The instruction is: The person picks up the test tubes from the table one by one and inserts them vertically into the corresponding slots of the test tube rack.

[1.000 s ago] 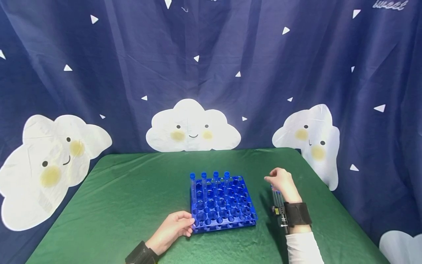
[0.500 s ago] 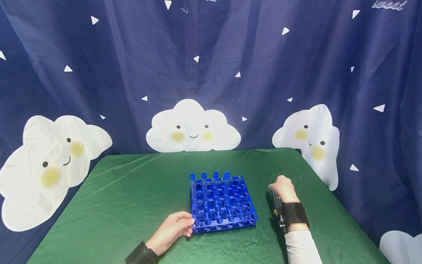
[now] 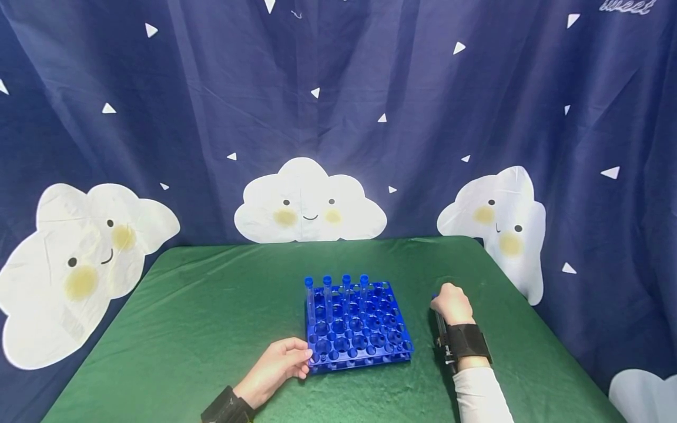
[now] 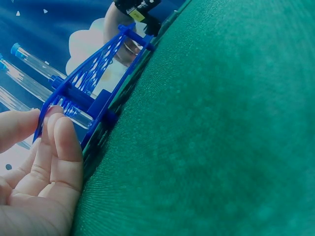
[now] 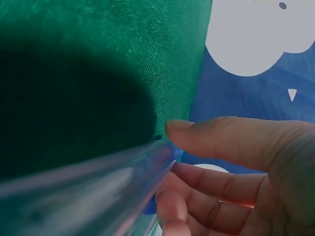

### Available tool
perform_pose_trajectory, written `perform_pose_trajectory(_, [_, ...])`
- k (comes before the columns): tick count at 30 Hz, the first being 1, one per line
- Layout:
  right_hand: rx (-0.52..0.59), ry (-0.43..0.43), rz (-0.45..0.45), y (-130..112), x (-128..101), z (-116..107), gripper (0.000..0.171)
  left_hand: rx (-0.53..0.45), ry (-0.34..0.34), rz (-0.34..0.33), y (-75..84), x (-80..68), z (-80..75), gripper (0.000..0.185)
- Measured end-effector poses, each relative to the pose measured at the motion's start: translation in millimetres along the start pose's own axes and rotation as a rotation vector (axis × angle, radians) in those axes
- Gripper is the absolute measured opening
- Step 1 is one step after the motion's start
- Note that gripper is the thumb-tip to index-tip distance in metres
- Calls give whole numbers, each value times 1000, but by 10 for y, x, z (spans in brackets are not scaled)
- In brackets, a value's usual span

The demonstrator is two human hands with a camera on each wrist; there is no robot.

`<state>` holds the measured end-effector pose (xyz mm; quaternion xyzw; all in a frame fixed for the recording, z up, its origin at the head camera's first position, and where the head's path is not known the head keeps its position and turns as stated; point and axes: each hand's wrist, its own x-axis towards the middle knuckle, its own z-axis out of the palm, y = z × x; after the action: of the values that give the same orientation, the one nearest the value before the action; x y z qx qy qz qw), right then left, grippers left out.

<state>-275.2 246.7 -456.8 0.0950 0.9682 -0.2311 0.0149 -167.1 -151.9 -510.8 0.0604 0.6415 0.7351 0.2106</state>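
Left hand (image 3: 277,365) resting on the green bench (image 3: 201,329) with relaxed, straight fingers touching the near left corner of the blue rack (image 3: 357,326), four capped tubes (image 3: 335,296) standing upright along its far row. Further right, well clear of the rack, right hand (image 3: 451,304) curled round clear tubes (image 5: 93,196) lying flat on the bench, long axis running away from the person, blue caps at the far end under the fingertips (image 5: 172,209).

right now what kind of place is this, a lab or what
Probably a staged tabletop set rather than a real lab: a green cloth-covered table stands before a navy cloud-print curtain, and the only lab gear is a blue test-tube rack holding capped test tubes.
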Motion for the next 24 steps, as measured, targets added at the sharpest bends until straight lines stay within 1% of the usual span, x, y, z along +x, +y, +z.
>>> perform_pose_trajectory(2, [-13, -17, 14, -10, 4, 11, 8, 0, 0, 0, 0, 0, 0, 15])
perform_pose_trajectory(6, [-26, -25, 17, -32, -1, 23, 15, 1, 1, -1, 1, -1, 2, 16])
perform_pose_trajectory(7, [-24, -22, 12, -32, -1, 26, 14, 1, 2, -1, 1, -1, 2, 16])
perform_pose_trajectory(9, [-8, -25, 3, -35, -8, 20, 6, 2, 2, -1, 1, -1, 1, 16])
perform_pose_trajectory(12, [34, -22, -26, -35, -19, -3, 23, 1, 2, -3, -2, 2, -2, 16])
perform_pose_trajectory(14, [80, -29, -36, -35, -29, -33, 31, 0, 1, -3, -3, 4, -5, 15])
perform_pose_trajectory(16, [131, -28, -45, -32, -40, -68, 27, -1, -2, -1, -5, 5, -6, 15])
perform_pose_trajectory(19, [208, -32, -39, -39, -66, -129, 10, 0, -3, 0, -5, 7, -7, 15])
perform_pose_trajectory(20, [224, -30, -40, -42, -69, -149, 8, 0, -3, -1, -5, 8, -7, 15])
perform_pose_trajectory(24, [262, -15, -48, -86, -91, -223, 17, 1, 3, -6, -6, 8, -7, 16])
